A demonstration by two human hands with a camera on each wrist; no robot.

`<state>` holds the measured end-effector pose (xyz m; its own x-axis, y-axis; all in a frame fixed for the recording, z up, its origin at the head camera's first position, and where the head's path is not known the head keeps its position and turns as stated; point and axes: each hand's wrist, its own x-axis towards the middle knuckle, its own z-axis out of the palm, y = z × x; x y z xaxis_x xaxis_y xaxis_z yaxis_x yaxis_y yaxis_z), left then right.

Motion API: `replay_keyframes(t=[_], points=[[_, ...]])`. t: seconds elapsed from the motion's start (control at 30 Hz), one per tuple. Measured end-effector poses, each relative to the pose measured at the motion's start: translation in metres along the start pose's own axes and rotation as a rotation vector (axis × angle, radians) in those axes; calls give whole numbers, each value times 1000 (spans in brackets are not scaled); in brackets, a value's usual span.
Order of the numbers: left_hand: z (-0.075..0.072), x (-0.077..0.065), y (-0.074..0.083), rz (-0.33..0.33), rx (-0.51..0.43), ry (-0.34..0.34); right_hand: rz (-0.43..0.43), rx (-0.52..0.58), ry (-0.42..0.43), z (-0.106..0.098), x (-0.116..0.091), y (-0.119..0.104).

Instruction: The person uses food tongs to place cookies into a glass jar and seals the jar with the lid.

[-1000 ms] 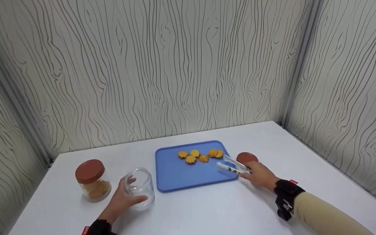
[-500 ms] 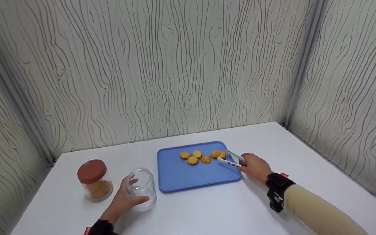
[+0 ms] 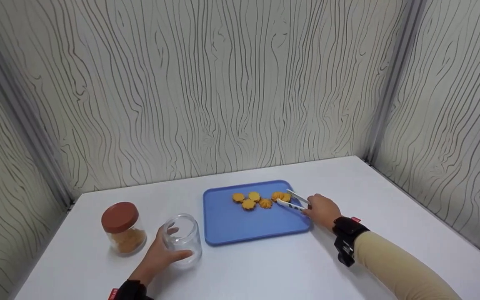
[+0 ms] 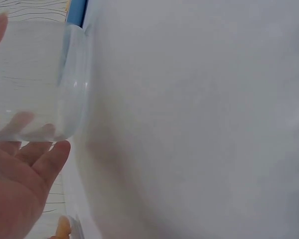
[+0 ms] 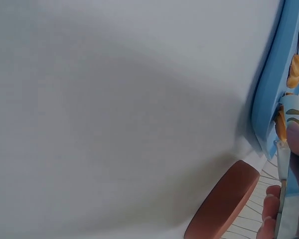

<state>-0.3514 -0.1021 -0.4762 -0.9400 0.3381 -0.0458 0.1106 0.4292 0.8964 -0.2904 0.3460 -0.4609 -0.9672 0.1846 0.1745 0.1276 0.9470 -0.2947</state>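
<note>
Left hand: The person's left hand (image 3: 156,253) is wrapped round a clear jar (image 3: 191,241), thumb on the near side and fingers behind, all showing through the see-through wall.
Clear jar: It stands mouth up at the left of the tray, near its edge; from where I stand I cannot tell whether its base rests fully on the table.
Right hand: The right hand (image 3: 322,210) grips a pair of white tongs (image 3: 292,205) with dark markings, reaching over the right side of the tray.
Tongs: Their two arms are spread apart, one tip on the far side and one on the near side of the right-hand cookies; I cannot tell whether the tips touch them.
Cookies: Six golden cookies (image 3: 248,204) lie in a loose band toward the far side of the tray, the two at the right overlapping.
Tray: A blue rectangular tray (image 3: 244,227) with a raised rim lies flat on the white table (image 3: 265,271).
Loose lid: A reddish-brown lid (image 5: 223,200) is on the table beside the tray's right end, seen below the right hand in the right wrist view.
Covered jar: Farther left, just apart from the left hand, stands a second jar (image 3: 126,239) with cookies inside and a matching brown cap (image 3: 120,217) on top.
Clothing: Each wrist wears a black strap (image 3: 349,230); a cream sleeve (image 3: 398,262) covers the right forearm.
Backdrop: Pale walls (image 3: 223,83) patterned with dark wood-grain lines surround the table.
</note>
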Motion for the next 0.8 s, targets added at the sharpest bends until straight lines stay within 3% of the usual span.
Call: replay_keyframes(t=[0.27,0.53,0.8], points=[[-1,-1,-1,31,-5,2,-75,-24,41,1,-2,0],[-1,0,-1,19,13,1,-72,44,26,-8,-6,2],[1,1,0,14,24,5,-98,38,43,-17,-14,5]])
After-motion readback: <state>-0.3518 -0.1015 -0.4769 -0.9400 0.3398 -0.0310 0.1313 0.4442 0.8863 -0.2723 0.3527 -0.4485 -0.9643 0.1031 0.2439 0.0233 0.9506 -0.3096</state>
